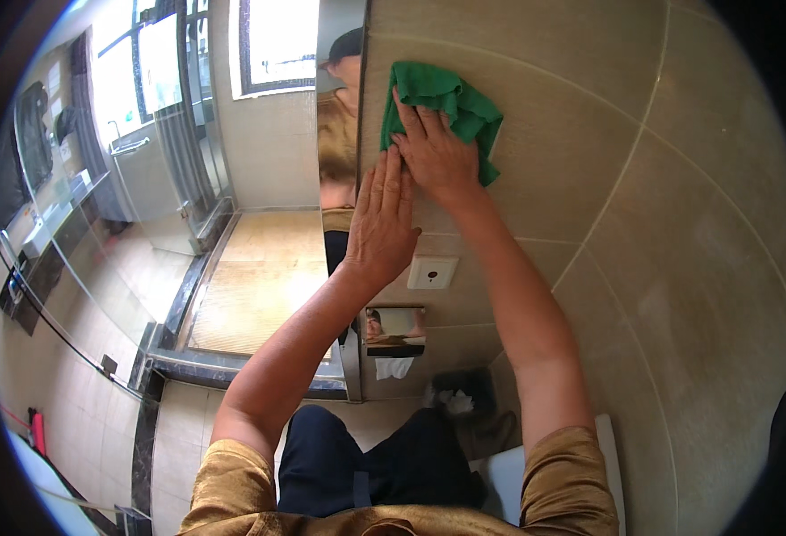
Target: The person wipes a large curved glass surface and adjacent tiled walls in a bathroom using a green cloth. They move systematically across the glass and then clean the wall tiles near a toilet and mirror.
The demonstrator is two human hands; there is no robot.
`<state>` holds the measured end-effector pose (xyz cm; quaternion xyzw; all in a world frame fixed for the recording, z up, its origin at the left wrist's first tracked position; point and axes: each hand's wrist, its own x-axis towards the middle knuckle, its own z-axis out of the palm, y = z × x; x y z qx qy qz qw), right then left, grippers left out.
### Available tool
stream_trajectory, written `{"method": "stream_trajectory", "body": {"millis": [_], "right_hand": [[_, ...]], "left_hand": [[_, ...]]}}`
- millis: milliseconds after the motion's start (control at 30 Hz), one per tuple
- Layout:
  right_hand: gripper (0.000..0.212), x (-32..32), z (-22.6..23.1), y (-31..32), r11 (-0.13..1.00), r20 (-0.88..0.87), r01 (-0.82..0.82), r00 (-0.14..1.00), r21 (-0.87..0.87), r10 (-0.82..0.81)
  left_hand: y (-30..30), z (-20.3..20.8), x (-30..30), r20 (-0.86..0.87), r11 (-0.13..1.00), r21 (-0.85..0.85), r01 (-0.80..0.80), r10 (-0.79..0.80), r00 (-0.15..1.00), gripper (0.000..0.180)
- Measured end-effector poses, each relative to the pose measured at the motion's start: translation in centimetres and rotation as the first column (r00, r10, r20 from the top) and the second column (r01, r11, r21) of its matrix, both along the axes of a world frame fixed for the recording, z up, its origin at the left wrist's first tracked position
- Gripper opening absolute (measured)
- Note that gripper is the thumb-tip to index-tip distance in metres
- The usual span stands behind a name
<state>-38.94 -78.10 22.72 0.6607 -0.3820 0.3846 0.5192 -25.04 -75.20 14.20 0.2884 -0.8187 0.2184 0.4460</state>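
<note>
A crumpled green cloth (478,105) lies against the beige tiled wall (536,98), and my right hand (439,156) presses it there. The fingers of that hand reach up into the cloth, and folds cover some of the fingertips. Just below and to the left, my left hand (382,219) is stretched out flat with its fingers together, holding nothing. Its fingertips come close to the right hand and the cloth's lower left corner. A tall narrow mirror panel (339,152) stands directly left of it, with a person's reflection in it.
Below my hands are a white wall plate (432,272) and a shiny paper holder (395,329) with paper hanging out. A dark bin (478,393) with crumpled paper stands on the floor, near a white fixture (504,478). Glass panels (80,223) and a raised dark sill (223,368) lie to the left.
</note>
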Motion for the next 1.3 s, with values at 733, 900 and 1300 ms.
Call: {"method": "stream_trajectory", "body": {"millis": [733, 900, 1300], "right_hand": [[0.032, 2.1, -10.3, 0.7, 0.996, 0.079, 0.069, 0.994, 0.057, -0.073], [0.032, 3.2, -4.5, 0.5, 0.998, 0.043, 0.017, 0.999, 0.060, -0.020], [0.040, 0.9, -10.2, -0.6, 0.985, -0.025, 0.032, 0.999, 0.171, -0.029]], "left_hand": [[0.9, -7.5, 3.9, 0.175, 0.993, 0.098, -0.063, 0.045, 0.984, 0.094], [0.3, -3.7, 3.7, 0.104, 0.993, 0.058, -0.103, 0.097, 0.990, 0.091], [1.3, -7.2, 3.4, 0.105, 0.980, 0.195, -0.044, 0.023, 0.994, 0.095]]}}
